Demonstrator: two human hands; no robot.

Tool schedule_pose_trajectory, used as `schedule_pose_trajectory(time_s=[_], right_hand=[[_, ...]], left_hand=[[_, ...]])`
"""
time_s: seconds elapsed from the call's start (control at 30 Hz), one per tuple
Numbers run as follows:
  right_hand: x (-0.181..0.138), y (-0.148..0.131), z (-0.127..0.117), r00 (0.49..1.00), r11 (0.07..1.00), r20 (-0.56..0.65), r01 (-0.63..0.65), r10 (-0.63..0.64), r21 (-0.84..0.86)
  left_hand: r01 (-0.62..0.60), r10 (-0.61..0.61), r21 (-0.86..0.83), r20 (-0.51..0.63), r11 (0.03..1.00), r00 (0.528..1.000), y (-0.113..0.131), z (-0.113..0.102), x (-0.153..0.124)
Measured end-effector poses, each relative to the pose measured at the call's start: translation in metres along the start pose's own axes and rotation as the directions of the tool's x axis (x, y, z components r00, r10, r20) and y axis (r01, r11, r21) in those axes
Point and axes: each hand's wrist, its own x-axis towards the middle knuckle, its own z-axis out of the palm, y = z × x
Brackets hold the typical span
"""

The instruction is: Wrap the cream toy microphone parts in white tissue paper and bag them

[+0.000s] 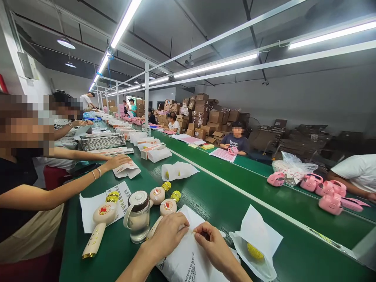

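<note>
Loose microphone: a cream, pink-faced toy microphone with a gold mesh head (100, 223) lies unbagged on a white printed leaflet (88, 209) at 9 o'clock of the hands; I judge it could roll toward the table's near edge if knocked.
Jar: a clear glass jar with a white flip lid (138, 217) stands upright at 10 o'clock, just beside the left hand; it looks to hold clear liquid low down, and a stray elbow could tip it onto the paper.
Waiting pair: two more cream microphones (163, 199) lie touching the jar's right side.
Left hand (169, 235): fingers curled, pinching the top edge of a white plastic printed bag (185, 260).
Right hand (213, 244): likewise pinched shut on that edge; whether the bag is filled cannot be told. A hard pull might tear the thin film.
Packed bag: at 3 o'clock, a white bag (255, 244) holds a yellow mesh microphone head, mouth open, so the contents may slide out onto the green conveyor belt (235, 203).
</note>
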Motion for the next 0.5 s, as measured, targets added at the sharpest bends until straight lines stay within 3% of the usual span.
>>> schedule_pose_trajectory(time_s=[0.3,0.5], right_hand=[[-0.006,0.005,0.015,0.981,0.981,-0.103,0.153,-0.165,-0.118],[-0.011,0.011,0.019,0.965,0.950,-0.058,0.240,-0.256,-0.201]], left_hand=[[0.136,-0.154,-0.116,-0.164,0.984,0.974,-0.009,0.034,0.010],[0.204,-0.237,-0.164,-0.219,0.965,0.947,-0.010,0.038,0.013]])
